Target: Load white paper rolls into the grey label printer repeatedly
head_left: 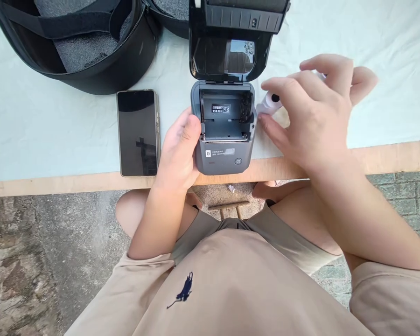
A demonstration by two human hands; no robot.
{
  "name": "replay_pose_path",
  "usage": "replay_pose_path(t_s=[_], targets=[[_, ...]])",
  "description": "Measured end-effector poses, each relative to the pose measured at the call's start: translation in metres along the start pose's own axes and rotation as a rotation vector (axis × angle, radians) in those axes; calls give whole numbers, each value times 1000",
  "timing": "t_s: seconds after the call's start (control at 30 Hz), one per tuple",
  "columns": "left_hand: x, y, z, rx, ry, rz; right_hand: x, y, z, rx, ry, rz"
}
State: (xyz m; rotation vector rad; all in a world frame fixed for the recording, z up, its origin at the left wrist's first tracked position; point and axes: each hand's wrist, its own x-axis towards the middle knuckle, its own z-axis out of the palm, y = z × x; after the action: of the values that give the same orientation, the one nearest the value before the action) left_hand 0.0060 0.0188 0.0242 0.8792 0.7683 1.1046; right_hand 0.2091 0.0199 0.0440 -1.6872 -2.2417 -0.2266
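Observation:
A small dark grey label printer [224,156] stands near the table's front edge, its lid [227,53] swung up and back. Inside, the paper compartment [222,126] shows no roll, only a small printed sticker on its back wall. My left hand [180,151] grips the printer's left side, thumb along the upper edge. Just off the printer's right side, my right hand [317,107] holds a small white paper roll [269,103] between thumb and forefinger, its dark core facing the printer. Part of the roll is hidden behind my fingers.
A smartphone [138,133] with a dark screen lies left of the printer. Behind it an open black zippered case [133,60] with grey foam takes up the back left. A pale cloth [388,107] covers the table, with its bare wooden edge [399,157] in front.

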Motion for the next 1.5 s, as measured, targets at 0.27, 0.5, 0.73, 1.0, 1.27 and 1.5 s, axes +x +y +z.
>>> replay_pose_path(t_s=[0.27,0.5,0.73,1.0,1.27,1.5], targets=[[-4,2,2,-20,5,7,-2,-2,-18,608,170,56],[-2,-1,3,-84,-20,62,7,-13,-31,1555,-107,579],[-2,1,2,-65,-35,33,15,-14,-31,1617,-269,686],[-1,-1,2,-26,-8,29,10,-32,-37,1302,-4,333],[-2,0,2,-1,43,5,17,-37,-31,550,-25,-3],[-4,-1,0,-72,-17,-2,33,-60,-31,257,-156,31]])
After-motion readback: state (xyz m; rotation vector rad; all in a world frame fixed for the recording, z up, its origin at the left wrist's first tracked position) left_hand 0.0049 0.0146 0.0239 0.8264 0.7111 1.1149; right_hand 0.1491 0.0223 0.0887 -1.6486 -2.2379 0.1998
